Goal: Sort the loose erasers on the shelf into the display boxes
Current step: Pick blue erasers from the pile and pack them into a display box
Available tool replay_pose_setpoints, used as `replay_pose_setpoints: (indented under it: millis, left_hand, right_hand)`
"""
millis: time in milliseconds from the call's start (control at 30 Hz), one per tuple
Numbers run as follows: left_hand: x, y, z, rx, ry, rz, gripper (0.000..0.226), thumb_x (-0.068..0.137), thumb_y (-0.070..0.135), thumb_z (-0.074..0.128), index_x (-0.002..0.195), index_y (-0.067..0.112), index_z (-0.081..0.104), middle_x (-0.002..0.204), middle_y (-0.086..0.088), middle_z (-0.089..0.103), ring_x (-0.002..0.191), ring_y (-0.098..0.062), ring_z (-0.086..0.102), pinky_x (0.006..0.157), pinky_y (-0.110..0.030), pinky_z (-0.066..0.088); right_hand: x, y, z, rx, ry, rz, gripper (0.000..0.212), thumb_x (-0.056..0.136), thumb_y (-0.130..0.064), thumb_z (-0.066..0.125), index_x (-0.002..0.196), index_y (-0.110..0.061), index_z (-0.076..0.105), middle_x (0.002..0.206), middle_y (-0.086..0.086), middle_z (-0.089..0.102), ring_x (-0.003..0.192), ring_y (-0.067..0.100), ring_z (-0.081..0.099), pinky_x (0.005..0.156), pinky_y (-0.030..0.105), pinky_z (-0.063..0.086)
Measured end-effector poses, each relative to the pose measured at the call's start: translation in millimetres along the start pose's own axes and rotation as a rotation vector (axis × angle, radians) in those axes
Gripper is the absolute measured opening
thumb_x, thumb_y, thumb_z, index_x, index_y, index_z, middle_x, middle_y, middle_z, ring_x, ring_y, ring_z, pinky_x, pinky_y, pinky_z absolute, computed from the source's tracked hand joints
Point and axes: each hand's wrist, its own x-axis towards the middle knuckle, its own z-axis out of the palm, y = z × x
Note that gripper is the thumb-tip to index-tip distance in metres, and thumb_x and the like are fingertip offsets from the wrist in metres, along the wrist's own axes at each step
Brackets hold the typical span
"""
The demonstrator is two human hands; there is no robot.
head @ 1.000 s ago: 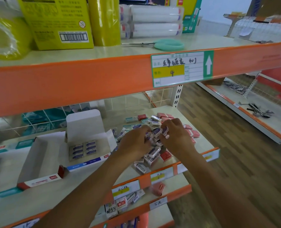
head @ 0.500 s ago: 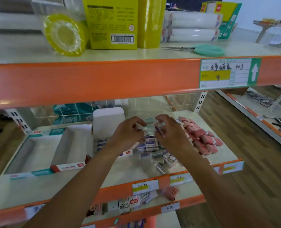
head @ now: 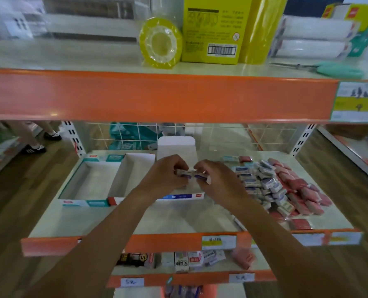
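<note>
My left hand and my right hand meet above the blue-fronted display box and each pinches small white-and-blue erasers between its fingertips. Left of that box stand a red-fronted display box and a teal-fronted display box, both showing bare white insides. A heap of loose white-and-blue erasers lies on the middle shelf to the right of my hands. Pink wrapped erasers are piled along its right side.
The orange beam of the upper shelf hangs above my hands, carrying yellow tape, a yellow carton and teal scissors. A lower shelf holds more small packets. A person's shoes show at far left.
Both hands lifted away from the loose heap and moved left, carrying erasers over the blue-fronted box. The camera has swung left and the heap now lies to the right of my hands.
</note>
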Motion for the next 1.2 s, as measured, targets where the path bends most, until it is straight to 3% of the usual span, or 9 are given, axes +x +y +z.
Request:
replay_pose_setpoints:
  millis: [233, 367, 567, 733, 900, 1100, 1200]
  left_hand:
    - [-11, -18, -10, 0.206, -0.019, -0.013, 0.022, 0.081, 0.029, 0.07, 0.09, 0.023, 0.051, 0.084, 0.011, 0.054, 0.058, -0.006, 0.05, 0.048, -0.009, 0.037]
    - [-11, -29, -12, 0.254, -0.044, -0.006, 0.025, 0.08, 0.029, 0.072, 0.082, 0.028, 0.047, 0.087, 0.005, 0.062, 0.063, -0.01, 0.057, 0.054, -0.019, 0.051]
    - [-6, -39, -14, 0.26, -0.056, -0.04, 0.022, 0.08, 0.032, 0.074, 0.085, 0.019, 0.057, 0.092, 0.001, 0.066, 0.082, -0.015, 0.063, 0.073, -0.019, 0.051]
    - [-2, -46, -8, 0.326, -0.107, -0.014, 0.028, 0.085, 0.03, 0.069, 0.107, 0.013, 0.065, 0.109, -0.004, 0.068, 0.091, -0.023, 0.067, 0.088, -0.032, 0.054]
    - [3, -50, -4, 0.38, -0.131, 0.042, 0.039, 0.089, 0.028, 0.064, 0.124, 0.013, 0.057, 0.119, -0.008, 0.064, 0.105, -0.027, 0.063, 0.098, -0.036, 0.047]
    - [6, -57, 5, 0.408, -0.085, 0.086, 0.029, 0.094, 0.021, 0.055, 0.123, 0.019, 0.054, 0.118, -0.006, 0.064, 0.102, -0.024, 0.063, 0.098, -0.035, 0.045]
    - [7, -60, 6, 0.366, -0.064, 0.089, 0.026, 0.095, 0.022, 0.054, 0.121, 0.021, 0.056, 0.114, -0.003, 0.065, 0.093, -0.015, 0.06, 0.101, -0.038, 0.047]
  right_hand:
    - [7, -14, 9, -0.059, -0.072, -0.097, 0.028, 0.085, -0.009, 0.063, 0.112, -0.013, 0.064, 0.107, 0.005, 0.059, 0.096, 0.02, 0.056, 0.076, 0.025, 0.04]
    - [13, -21, 16, -0.118, -0.166, -0.11, 0.03, 0.084, -0.01, 0.065, 0.113, -0.016, 0.065, 0.109, 0.005, 0.061, 0.103, 0.023, 0.053, 0.082, 0.032, 0.045]
    - [23, -22, 21, -0.14, -0.271, -0.078, 0.022, 0.082, -0.02, 0.073, 0.103, -0.019, 0.068, 0.105, 0.007, 0.068, 0.094, 0.023, 0.062, 0.074, 0.024, 0.044]
    - [29, -18, 29, -0.172, -0.332, -0.062, 0.018, 0.082, -0.019, 0.072, 0.1, -0.015, 0.069, 0.106, 0.01, 0.067, 0.092, 0.024, 0.061, 0.073, 0.022, 0.039]
    - [34, -15, 40, -0.153, -0.354, -0.051, 0.02, 0.084, -0.016, 0.069, 0.104, -0.014, 0.07, 0.106, 0.009, 0.068, 0.093, 0.026, 0.063, 0.085, 0.038, 0.052]
    - [37, -10, 47, -0.188, -0.36, -0.043, 0.027, 0.082, -0.017, 0.07, 0.108, -0.015, 0.068, 0.104, 0.007, 0.068, 0.09, 0.024, 0.064, 0.082, 0.038, 0.054]
    - [38, -9, 48, -0.226, -0.384, -0.028, 0.027, 0.082, -0.016, 0.069, 0.108, -0.014, 0.066, 0.102, 0.007, 0.067, 0.087, 0.024, 0.063, 0.08, 0.037, 0.054]
